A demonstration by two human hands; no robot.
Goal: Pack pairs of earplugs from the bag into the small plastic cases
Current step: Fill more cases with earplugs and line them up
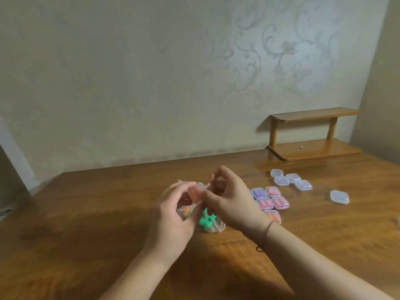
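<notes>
Orange earplugs are showing through the small clear case (198, 191) that both hands are holding above the bag (207, 221) at mid-table: the left hand (173, 215) is cupping it with its fingers closed round one side, while the right hand (229, 198) is pinching at its far edge, probably closing the lid, though blur is hiding the hinge. Five filled cases (269, 201) are sitting just right of the hands, and five empty cases (291, 180) are waiting farther right, one of them apart. Roughly half the job is looking done, with green and orange plugs still lying in the bag on the table (108, 234).
</notes>
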